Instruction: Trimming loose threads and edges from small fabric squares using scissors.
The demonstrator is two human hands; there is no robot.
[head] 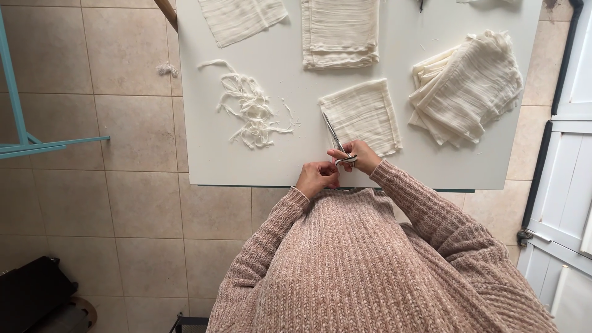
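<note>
Pink ribbed knit sleeves nearest, at 6 o'clock. Left hand (316, 177) curled shut at near edge of white tabletop (290, 148); contents not discernible. Right hand (359, 155) closed on handles of slim metal scissors (333, 138), blades aimed toward 11 o'clock. Small cream fabric square (364, 115) touching at 12. Tangle of cream fabric trimmings (250, 108) at 10. Fanned cream cloth stack (467, 87) at 2; folded cream cloth pile (340, 32) farthest.

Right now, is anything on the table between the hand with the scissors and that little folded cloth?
Nothing visible. The right hand holds the scissors, blades beside the small folded cloth. The scrap pile lies off to the left.
</note>
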